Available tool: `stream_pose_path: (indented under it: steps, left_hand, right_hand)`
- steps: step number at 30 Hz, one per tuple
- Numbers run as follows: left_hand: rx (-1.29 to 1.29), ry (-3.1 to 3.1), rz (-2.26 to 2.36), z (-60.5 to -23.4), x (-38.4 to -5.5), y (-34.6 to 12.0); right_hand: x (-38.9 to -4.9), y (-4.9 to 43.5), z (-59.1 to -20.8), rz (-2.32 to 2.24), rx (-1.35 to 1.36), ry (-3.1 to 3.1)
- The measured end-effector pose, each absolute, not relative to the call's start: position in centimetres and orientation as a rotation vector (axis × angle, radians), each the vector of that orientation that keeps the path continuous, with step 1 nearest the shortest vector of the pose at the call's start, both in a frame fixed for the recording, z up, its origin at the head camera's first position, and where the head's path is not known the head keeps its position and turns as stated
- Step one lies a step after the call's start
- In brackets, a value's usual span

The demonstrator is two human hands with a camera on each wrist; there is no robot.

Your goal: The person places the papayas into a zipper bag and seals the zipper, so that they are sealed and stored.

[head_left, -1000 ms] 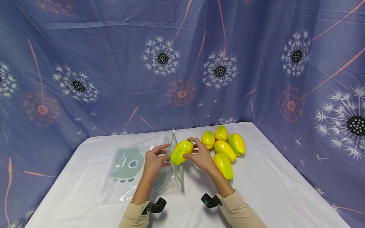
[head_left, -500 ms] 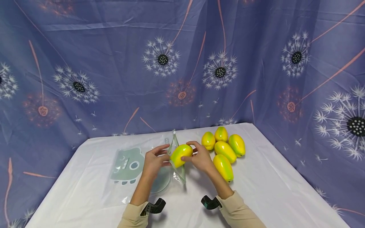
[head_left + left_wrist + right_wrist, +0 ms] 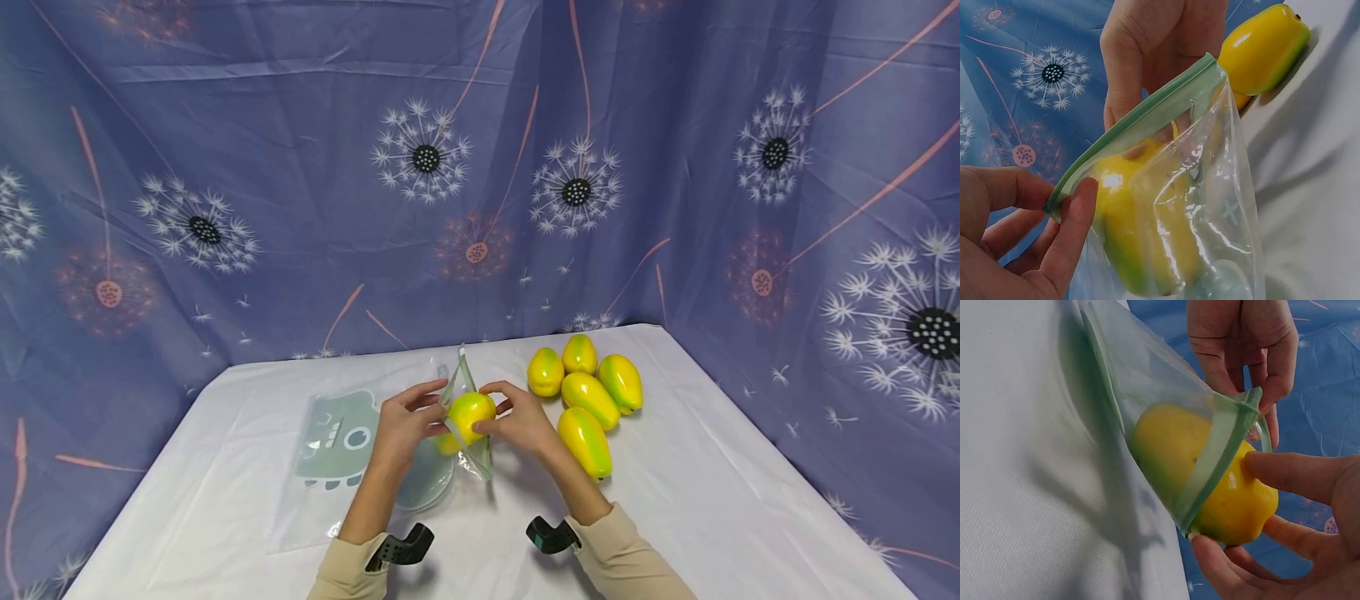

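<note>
My left hand (image 3: 405,421) pinches the green zip edge (image 3: 1129,125) of a clear zip bag (image 3: 337,437) printed with a green cartoon monster. The bag's mouth gapes towards the right. A glossy yellow-green papaya (image 3: 474,410) is partly inside the mouth. In the right wrist view its blunt end (image 3: 1250,503) still sticks out past the zip strip, while the rest shows through the plastic. My right hand (image 3: 525,421) grips that end between thumb and fingers. In the left wrist view the papaya's inner part (image 3: 1125,231) is seen through the bag wall.
Several more papayas (image 3: 590,400) lie grouped on the white table (image 3: 712,500), right of the right hand. A round green print (image 3: 427,479) shows beside the left forearm. A blue dandelion-patterned curtain (image 3: 480,167) hangs behind and at the sides of the table.
The right hand has moved left and slightly towards the body, carrying the papaya deeper into the bag's mouth. The left hand stays on the bag's edge, nearly in place.
</note>
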State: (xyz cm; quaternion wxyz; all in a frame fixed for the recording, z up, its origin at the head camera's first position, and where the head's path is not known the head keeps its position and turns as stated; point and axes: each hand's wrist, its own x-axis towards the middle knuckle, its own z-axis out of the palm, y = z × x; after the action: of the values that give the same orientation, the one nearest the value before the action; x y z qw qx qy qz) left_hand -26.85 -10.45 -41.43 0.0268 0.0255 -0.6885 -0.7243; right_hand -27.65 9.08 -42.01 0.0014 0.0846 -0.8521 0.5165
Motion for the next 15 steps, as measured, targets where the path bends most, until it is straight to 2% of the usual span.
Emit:
stream_pose_path:
  steps: [15]
  left_hand:
    - [0.064,-2.113,-2.246,-41.33,-26.75,-10.51]
  right_hand:
    - [-27.42,8.85,-42.44,1.545,0.395,-2.82]
